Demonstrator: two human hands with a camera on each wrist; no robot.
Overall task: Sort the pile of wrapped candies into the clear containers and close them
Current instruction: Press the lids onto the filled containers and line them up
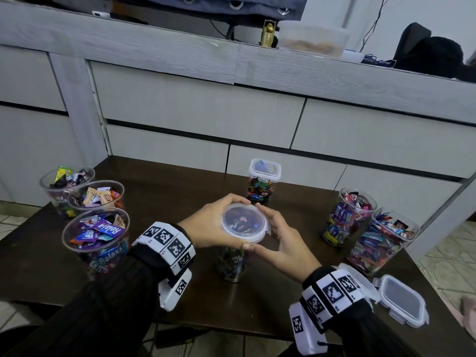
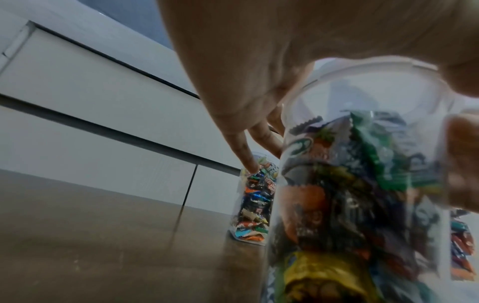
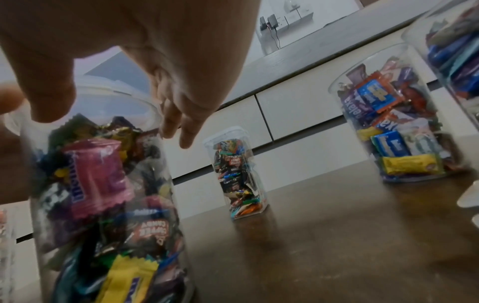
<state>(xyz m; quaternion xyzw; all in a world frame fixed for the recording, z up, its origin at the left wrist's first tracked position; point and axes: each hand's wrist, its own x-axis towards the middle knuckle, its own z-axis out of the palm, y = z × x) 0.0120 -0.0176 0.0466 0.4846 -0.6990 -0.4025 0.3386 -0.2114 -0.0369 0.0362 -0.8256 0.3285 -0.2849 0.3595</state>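
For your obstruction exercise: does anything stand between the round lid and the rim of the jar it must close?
Nothing visible does. The round lid already lies on the round jar, with the left hand and right hand gripping its edge.

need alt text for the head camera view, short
Both hands, left and right, hold a round lid on a candy-filled jar at the middle of a dark table. Five open jars of candies stand at the sides, one closed jar behind, a loose lid near right.
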